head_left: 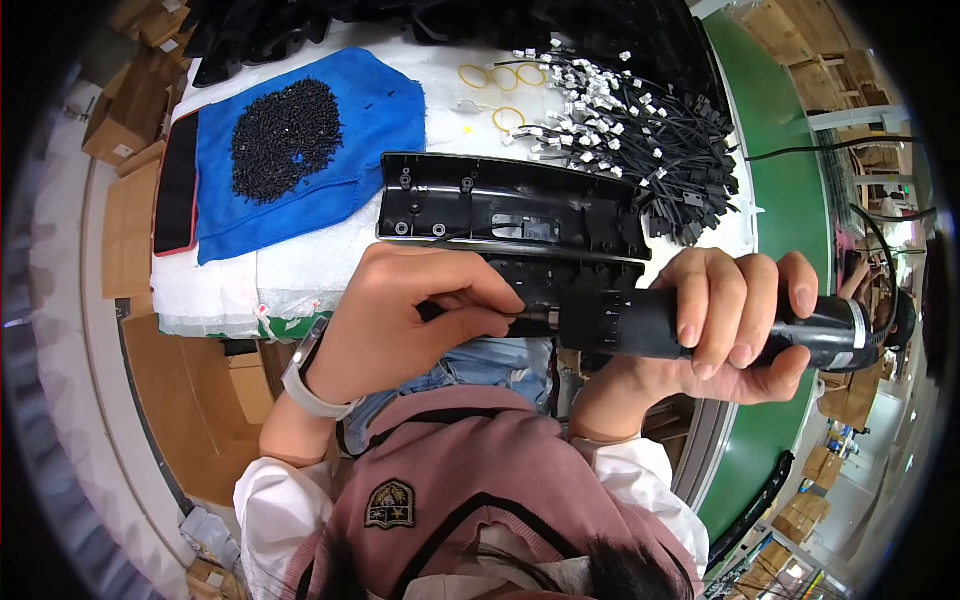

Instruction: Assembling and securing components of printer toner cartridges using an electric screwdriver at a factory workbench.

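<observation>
My right hand (735,320) grips a black electric screwdriver (640,322), held sideways with its metal tip pointing left. My left hand (415,315) is closed at that tip, fingertips pinched on the bit; a small screw may be there but I cannot make it out. Just beyond both hands lies a black plastic housing (500,205) with screw bosses, near the table's front edge. A pile of small black screws (285,138) rests on a blue cloth (375,110) at the back left.
A heap of black cables with white connectors (640,130) lies at the back right, yellow rubber bands (490,85) beside it. A red-edged phone (176,180) sits left of the cloth. Cardboard boxes (130,110) stand on the left, a green conveyor (790,200) on the right.
</observation>
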`<state>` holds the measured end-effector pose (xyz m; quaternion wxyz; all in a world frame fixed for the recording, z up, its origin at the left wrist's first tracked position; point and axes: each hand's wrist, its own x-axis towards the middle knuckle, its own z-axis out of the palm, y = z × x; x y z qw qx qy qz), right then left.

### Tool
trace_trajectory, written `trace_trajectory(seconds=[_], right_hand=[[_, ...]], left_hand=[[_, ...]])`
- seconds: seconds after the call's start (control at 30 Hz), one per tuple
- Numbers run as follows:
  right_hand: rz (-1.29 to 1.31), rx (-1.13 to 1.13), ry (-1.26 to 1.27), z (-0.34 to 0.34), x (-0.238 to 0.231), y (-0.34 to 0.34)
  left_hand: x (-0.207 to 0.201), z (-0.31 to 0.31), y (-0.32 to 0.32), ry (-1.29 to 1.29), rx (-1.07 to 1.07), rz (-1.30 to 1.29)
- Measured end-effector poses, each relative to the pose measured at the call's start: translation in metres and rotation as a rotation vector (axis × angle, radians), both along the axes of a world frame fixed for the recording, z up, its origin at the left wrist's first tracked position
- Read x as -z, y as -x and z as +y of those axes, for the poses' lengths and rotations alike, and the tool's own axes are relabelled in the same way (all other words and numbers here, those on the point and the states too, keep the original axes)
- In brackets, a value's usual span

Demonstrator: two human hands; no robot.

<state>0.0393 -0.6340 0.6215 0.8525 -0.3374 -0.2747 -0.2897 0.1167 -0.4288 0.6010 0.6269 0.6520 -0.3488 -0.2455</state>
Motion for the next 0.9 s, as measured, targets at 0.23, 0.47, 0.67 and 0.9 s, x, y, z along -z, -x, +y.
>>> trace_trajectory(seconds=[0.23, 0.47, 0.67, 0.9], right_hand=[[-0.151, -0.059, -0.213, -0.018, -0.002, 0.016], [-0.157, 0.110, -0.248, -0.050, -0.009, 0.063], [-0.113, 0.209, -0.058, -0.067, 0.007, 0.100], [-0.085, 0.284, -0.038, -0.089, 0.021, 0.130]], left_hand=[[-0.016, -0.019, 0.001, 0.018, 0.211, 0.187], [-0.033, -0.122, -0.039, 0.007, 0.243, -0.255], [-0.013, -0.270, -0.060, 0.156, 0.149, -0.961], [0.004, -0.327, -0.042, -0.252, 0.249, -1.483]])
